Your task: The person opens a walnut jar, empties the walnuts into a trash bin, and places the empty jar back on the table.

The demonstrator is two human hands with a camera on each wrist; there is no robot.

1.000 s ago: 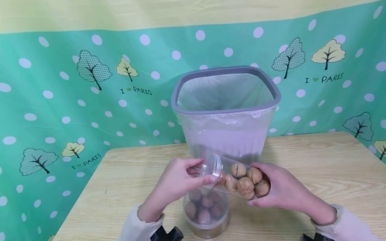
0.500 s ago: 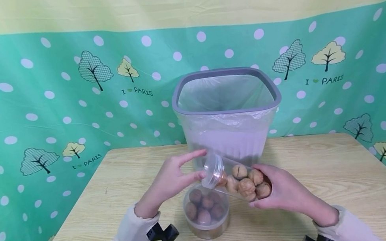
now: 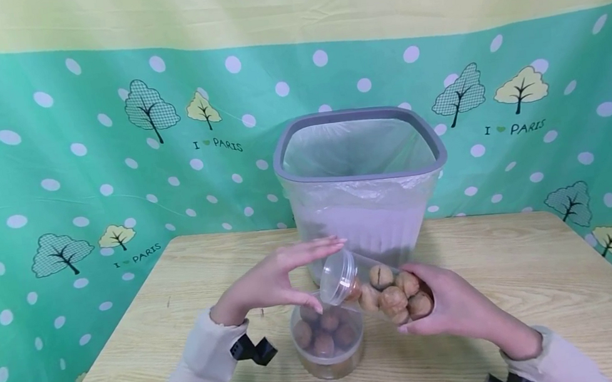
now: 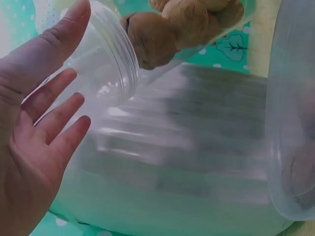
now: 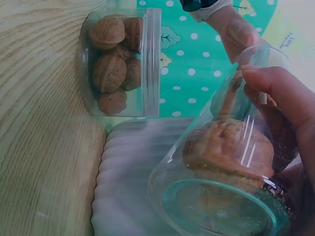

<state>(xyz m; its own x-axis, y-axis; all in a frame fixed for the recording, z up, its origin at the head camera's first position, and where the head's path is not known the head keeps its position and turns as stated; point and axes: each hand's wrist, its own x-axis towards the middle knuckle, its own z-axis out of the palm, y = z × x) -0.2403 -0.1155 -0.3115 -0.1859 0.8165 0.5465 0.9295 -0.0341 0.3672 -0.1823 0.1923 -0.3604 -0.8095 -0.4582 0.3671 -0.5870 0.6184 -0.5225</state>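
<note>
My right hand [image 3: 449,301] grips the base end of a clear plastic jar [image 3: 364,262], which is tilted on its side in the air and holds several walnuts [image 3: 393,299]. Its translucent lid end [image 3: 334,281] points left and up. Around that end my left hand [image 3: 273,283] is spread, thumb below and fingers above. The left wrist view shows the left hand [image 4: 39,132] with parted fingers beside the lid [image 4: 106,59]; whether the thumb touches it I cannot tell. Beneath stands a second lidded jar [image 3: 331,364], upright on the table, with several walnuts [image 5: 109,73] inside.
A grey-rimmed waste bin [image 3: 361,175], lined with a clear bag, stands behind the jars at the back of the wooden table [image 3: 206,259]. A green dotted curtain [image 3: 85,197] with printed trees hangs behind.
My left fingers, earlier around the lid, have come away and spread apart, the index finger now over the lid's top. The held jar has barely moved; the other jar stays put.
</note>
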